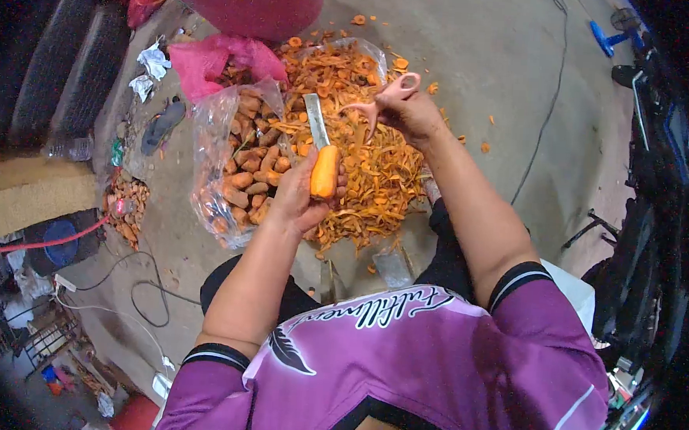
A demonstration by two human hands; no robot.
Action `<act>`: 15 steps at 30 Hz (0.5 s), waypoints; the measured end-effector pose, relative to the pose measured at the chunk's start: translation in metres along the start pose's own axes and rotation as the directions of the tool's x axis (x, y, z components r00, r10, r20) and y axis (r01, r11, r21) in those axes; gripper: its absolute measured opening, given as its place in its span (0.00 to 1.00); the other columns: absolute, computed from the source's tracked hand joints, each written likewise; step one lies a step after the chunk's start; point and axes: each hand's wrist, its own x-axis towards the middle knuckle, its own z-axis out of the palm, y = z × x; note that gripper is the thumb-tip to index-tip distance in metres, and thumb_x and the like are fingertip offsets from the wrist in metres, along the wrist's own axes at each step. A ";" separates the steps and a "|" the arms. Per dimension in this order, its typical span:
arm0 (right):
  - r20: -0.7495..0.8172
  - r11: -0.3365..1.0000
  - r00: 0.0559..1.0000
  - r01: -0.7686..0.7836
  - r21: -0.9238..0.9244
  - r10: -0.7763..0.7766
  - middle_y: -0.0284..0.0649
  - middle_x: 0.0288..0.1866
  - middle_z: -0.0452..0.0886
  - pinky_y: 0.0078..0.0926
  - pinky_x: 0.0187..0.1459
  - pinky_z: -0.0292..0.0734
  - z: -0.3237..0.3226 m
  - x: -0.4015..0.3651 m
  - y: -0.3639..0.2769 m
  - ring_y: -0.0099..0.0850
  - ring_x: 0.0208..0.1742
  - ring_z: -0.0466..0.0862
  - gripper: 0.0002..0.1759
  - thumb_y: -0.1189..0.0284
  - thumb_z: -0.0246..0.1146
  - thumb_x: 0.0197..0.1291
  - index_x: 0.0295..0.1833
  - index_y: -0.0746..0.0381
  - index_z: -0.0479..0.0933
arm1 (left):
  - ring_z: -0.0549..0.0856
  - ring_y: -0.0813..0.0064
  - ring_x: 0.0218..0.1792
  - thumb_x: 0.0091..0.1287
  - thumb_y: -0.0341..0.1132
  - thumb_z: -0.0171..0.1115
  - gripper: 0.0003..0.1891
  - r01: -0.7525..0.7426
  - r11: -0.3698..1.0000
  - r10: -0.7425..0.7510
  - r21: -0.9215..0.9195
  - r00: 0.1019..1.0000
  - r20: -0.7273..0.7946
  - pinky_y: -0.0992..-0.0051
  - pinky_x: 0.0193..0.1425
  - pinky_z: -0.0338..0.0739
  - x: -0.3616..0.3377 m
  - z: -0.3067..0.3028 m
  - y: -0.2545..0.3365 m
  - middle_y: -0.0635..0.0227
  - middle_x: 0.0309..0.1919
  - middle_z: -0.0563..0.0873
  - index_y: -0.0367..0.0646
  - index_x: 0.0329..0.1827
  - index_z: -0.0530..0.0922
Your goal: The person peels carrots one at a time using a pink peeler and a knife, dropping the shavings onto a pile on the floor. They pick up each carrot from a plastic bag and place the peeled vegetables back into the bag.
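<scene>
My left hand (297, 197) is closed around a peeled, bright orange carrot (326, 173), held upright over the peelings. Just past the carrot's top end, a flat metal blade (316, 118) points away from me; its lower end is hidden behind the carrot and hand. Up and to the right, my right hand (413, 117) grips a pale pink Y-shaped peeler (390, 95) with a ring at its handle end, apart from the carrot. Beneath both hands spreads a heap of orange peelings (373, 193). Unpeeled carrots (245, 180) lie in a clear plastic bag (207, 161) left of my left hand.
A large red tub (246, 3) stands beyond the heap, beside a pink mesh sack (212, 60). A sandal (162, 125) and crumpled white paper (154, 61) lie on the floor at left. A dark cable (549, 109) crosses the floor at right.
</scene>
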 end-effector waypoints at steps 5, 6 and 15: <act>0.188 0.997 0.981 -0.052 0.057 0.041 0.36 0.29 0.76 0.23 0.31 0.76 0.029 -0.027 -0.010 0.27 0.29 0.78 0.10 0.74 0.63 0.45 0.34 0.64 0.71 | 0.74 0.73 0.27 0.64 0.48 0.43 0.18 -0.021 0.996 0.018 -0.087 0.999 -0.036 0.76 0.28 0.72 -0.003 0.005 0.006 0.66 0.28 0.74 0.41 0.41 0.70; 0.279 0.996 0.958 -0.080 0.045 0.065 0.36 0.29 0.75 0.23 0.32 0.76 0.034 -0.033 -0.008 0.27 0.29 0.78 0.12 0.74 0.64 0.44 0.34 0.63 0.70 | 0.74 0.73 0.27 0.64 0.48 0.43 0.18 -0.030 0.997 0.024 -0.070 0.996 -0.082 0.76 0.28 0.72 -0.003 0.006 0.005 0.66 0.28 0.74 0.41 0.41 0.70; 0.124 0.999 0.992 -0.016 0.033 0.012 0.36 0.31 0.75 0.25 0.33 0.75 0.005 -0.006 0.000 0.28 0.30 0.77 0.12 0.73 0.63 0.46 0.35 0.63 0.70 | 0.77 0.71 0.34 0.61 0.44 0.49 0.16 -0.032 0.999 0.030 0.025 0.998 0.060 0.72 0.37 0.74 0.006 -0.014 -0.001 0.65 0.35 0.77 0.42 0.44 0.70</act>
